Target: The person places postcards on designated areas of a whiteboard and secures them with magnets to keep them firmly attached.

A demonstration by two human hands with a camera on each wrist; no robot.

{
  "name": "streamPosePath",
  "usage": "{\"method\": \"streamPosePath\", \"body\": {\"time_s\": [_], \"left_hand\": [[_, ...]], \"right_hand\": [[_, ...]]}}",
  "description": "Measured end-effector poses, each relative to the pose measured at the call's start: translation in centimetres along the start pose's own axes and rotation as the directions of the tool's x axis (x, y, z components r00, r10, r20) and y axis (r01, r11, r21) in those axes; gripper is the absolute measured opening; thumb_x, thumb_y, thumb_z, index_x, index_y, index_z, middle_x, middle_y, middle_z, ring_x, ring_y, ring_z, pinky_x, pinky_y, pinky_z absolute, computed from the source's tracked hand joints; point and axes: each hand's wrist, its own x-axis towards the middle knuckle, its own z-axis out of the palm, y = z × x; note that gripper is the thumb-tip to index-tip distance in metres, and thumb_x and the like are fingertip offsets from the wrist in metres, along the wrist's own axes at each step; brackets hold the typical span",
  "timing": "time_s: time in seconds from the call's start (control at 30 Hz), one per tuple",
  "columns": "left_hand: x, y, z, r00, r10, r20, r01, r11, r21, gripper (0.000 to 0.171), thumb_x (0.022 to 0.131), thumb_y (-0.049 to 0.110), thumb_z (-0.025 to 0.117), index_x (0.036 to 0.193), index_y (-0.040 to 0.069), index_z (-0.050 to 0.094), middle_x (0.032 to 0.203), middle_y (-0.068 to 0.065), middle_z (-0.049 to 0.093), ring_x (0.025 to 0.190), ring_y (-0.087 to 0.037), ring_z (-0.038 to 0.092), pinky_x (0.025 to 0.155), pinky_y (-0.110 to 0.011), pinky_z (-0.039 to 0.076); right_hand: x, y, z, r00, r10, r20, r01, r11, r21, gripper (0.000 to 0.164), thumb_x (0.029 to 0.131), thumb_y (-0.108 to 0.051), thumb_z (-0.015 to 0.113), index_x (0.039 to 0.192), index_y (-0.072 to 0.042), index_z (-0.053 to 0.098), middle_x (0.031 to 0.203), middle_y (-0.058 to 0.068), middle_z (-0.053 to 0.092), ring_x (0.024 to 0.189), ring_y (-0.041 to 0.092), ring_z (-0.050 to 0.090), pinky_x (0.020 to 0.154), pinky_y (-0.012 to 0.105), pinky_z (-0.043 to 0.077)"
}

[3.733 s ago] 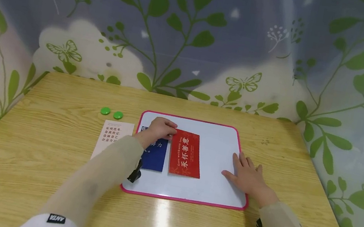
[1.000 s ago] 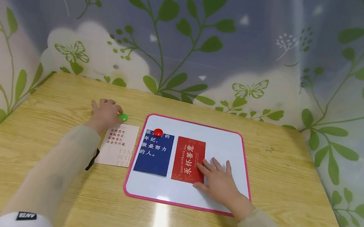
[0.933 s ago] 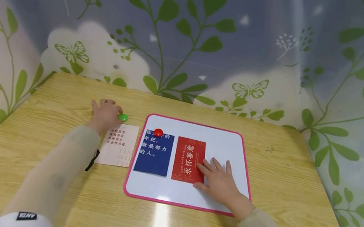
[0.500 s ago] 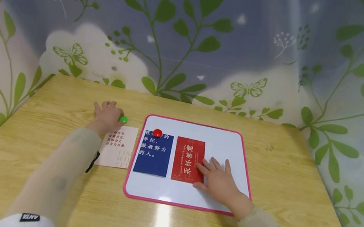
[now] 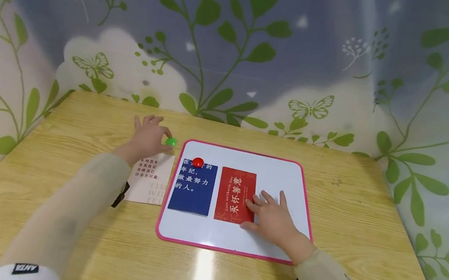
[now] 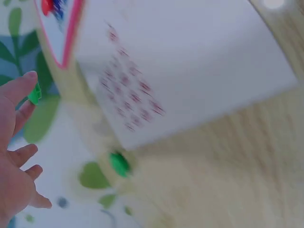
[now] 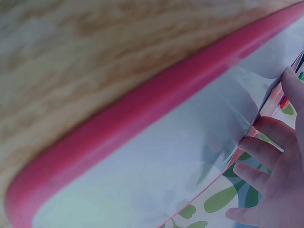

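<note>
My left hand (image 5: 148, 139) pinches a round green magnet (image 5: 171, 142) between thumb and index finger, raised just left of the whiteboard (image 5: 231, 239). The left wrist view shows the same magnet (image 6: 34, 94) at the fingertips, other fingers spread. A second green magnet (image 6: 119, 164) lies on the table beyond the white card's edge; the left hand hides it in the head view. My right hand (image 5: 275, 221) rests with spread fingers on the right edge of a red card (image 5: 235, 195) on the board. Left of that card lies a blue card (image 5: 191, 196), a red magnet (image 5: 198, 162) on its top edge.
A pale card (image 5: 147, 191) with red writing lies on the wooden table (image 5: 123, 251), its right edge against the pink-rimmed board. A leaf-patterned wall (image 5: 241, 64) stands behind the table and on both sides.
The left hand has picked up a green magnet and moved right with it. Earlier, the red magnet came to sit on the blue card, and the right hand moved from the board's rim to the red card.
</note>
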Motion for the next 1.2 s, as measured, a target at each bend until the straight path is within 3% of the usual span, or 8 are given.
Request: {"method": "streamPosePath", "body": {"time_s": [0.4, 0.87, 1.2], "left_hand": [[0.7, 5.8, -0.7, 0.99, 0.139, -0.011, -0.139, 0.989, 0.042, 0.034, 0.082, 0.037, 0.069, 0.106, 0.013, 0.069, 0.149, -0.018, 0.033, 0.139, -0.042, 0.02, 0.108, -0.069, 0.001], [1.9, 10.0, 0.0, 0.976, 0.219, 0.002, -0.219, 0.974, 0.057, 0.028, 0.082, 0.037, 0.068, 0.101, 0.016, 0.069, 0.149, -0.014, 0.034, 0.139, -0.038, 0.022, 0.109, -0.068, 0.003], [2.7, 12.2, 1.4, 0.962, 0.272, 0.035, -0.274, 0.953, 0.131, 0.028, 0.083, 0.038, 0.069, 0.105, 0.02, 0.07, 0.15, -0.01, 0.032, 0.141, -0.035, 0.021, 0.109, -0.068, 0.004]], "right_hand": [[-0.1, 0.1, 0.0, 1.0, 0.025, 0.008, -0.025, 1.0, 0.005, 0.064, 0.08, -0.05, 0.067, 0.132, -0.015, 0.055, 0.136, 0.012, 0.053, 0.132, 0.034, 0.041, 0.108, 0.066, 0.017], [-0.2, 0.2, 0.2, 0.999, 0.028, 0.019, -0.028, 1.0, -0.005, 0.065, 0.08, -0.051, 0.067, 0.132, -0.016, 0.054, 0.136, 0.011, 0.053, 0.132, 0.033, 0.041, 0.108, 0.066, 0.018], [0.0, -0.1, -0.3, 1.0, -0.007, 0.02, 0.006, 1.0, 0.013, 0.064, 0.08, -0.05, 0.066, 0.132, -0.014, 0.055, 0.135, 0.012, 0.054, 0.132, 0.034, 0.041, 0.107, 0.066, 0.019]]}}
